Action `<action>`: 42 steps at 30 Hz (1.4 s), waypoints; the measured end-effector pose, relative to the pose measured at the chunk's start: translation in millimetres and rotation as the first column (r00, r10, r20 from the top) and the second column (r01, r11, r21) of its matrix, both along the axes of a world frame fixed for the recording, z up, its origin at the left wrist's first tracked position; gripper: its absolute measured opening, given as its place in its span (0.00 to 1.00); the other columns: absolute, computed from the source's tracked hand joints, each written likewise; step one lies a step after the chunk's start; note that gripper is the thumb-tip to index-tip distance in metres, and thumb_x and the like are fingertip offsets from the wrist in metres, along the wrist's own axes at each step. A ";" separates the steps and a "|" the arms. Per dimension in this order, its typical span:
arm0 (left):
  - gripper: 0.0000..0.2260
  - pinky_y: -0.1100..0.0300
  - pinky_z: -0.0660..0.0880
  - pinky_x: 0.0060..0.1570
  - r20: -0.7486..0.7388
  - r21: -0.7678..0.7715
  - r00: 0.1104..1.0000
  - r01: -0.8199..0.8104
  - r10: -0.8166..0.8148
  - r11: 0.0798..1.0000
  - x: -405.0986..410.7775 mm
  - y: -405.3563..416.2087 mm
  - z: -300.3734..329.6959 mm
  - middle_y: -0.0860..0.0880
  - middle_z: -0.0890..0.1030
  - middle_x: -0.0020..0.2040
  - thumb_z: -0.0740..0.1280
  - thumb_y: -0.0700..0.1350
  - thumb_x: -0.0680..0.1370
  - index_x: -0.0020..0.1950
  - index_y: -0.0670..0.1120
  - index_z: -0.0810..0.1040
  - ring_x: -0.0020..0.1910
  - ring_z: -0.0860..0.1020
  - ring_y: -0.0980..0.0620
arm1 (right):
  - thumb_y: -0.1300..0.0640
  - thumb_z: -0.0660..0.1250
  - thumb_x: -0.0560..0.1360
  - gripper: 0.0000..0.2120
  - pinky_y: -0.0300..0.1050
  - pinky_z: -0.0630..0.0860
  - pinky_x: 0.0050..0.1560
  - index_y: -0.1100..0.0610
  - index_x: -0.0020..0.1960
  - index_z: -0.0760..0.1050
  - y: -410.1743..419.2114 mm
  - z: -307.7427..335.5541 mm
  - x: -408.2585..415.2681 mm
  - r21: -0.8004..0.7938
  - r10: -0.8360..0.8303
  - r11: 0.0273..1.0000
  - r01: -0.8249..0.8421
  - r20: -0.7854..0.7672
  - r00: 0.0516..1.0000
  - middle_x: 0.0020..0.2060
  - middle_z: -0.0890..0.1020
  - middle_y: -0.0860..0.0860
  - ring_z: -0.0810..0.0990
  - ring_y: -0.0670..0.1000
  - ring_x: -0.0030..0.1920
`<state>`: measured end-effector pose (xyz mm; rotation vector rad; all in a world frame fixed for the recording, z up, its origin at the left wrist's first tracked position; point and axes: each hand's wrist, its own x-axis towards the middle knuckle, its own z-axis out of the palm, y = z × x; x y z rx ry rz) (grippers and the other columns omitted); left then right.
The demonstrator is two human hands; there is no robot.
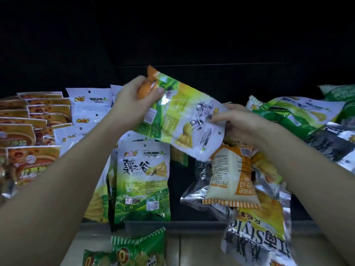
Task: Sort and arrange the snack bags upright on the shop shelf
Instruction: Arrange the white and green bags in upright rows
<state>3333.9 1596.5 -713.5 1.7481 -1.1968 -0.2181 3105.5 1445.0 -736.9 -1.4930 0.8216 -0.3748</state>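
Observation:
A green, yellow and white snack bag (178,116) hangs tilted in the air above the shelf, held at both ends. My left hand (134,100) grips its upper left end together with an orange packet (146,89). My right hand (244,123) pinches its white lower right end. Below it, a matching green and white bag (143,181) stands upright at the shelf front. An orange and white bag (230,175) lies upside down on a loose heap just under my right wrist.
Rows of upright orange bags (28,127) and white bags (88,112) fill the left of the shelf. Green bags (299,114) lie tumbled at the right. A yellow and silver bag (257,233) hangs over the shelf edge (192,225). Green striped bags (138,250) sit on the shelf below.

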 end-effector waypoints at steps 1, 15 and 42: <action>0.08 0.68 0.70 0.33 -0.089 -0.028 0.995 -0.047 0.045 0.998 1.6 2.4 -4.1 0.59 0.76 0.35 0.68 0.57 0.81 0.52 0.53 0.77 0.31 0.73 0.62 | 0.62 0.72 0.76 0.15 0.61 0.78 0.64 0.64 0.61 0.79 -1.3 -3.1 -2.2 0.072 -0.018 0.997 0.016 0.028 0.999 0.55 0.85 0.59 0.82 0.63 0.61; 0.15 0.65 0.78 0.26 -0.994 0.016 -0.093 0.356 0.053 0.934 -14.8 12.1 -39.9 0.38 0.77 0.45 0.67 0.41 0.77 0.60 0.33 0.76 0.28 0.80 0.53 | 0.62 0.69 0.77 0.24 0.54 0.72 0.66 0.58 0.71 0.70 15.4 1.6 15.5 0.112 -0.041 0.994 0.012 0.263 0.964 0.61 0.83 0.56 0.82 0.55 0.60; 0.20 0.57 0.68 0.41 0.259 0.657 0.925 0.042 -0.278 0.752 11.4 28.0 -62.7 0.48 0.77 0.55 0.76 0.43 0.73 0.63 0.49 0.75 0.46 0.74 0.50 | 0.55 0.73 0.76 0.18 0.48 0.78 0.55 0.58 0.62 0.73 38.8 -64.8 82.0 -0.275 -0.345 0.901 0.335 0.013 0.938 0.58 0.80 0.52 0.79 0.56 0.56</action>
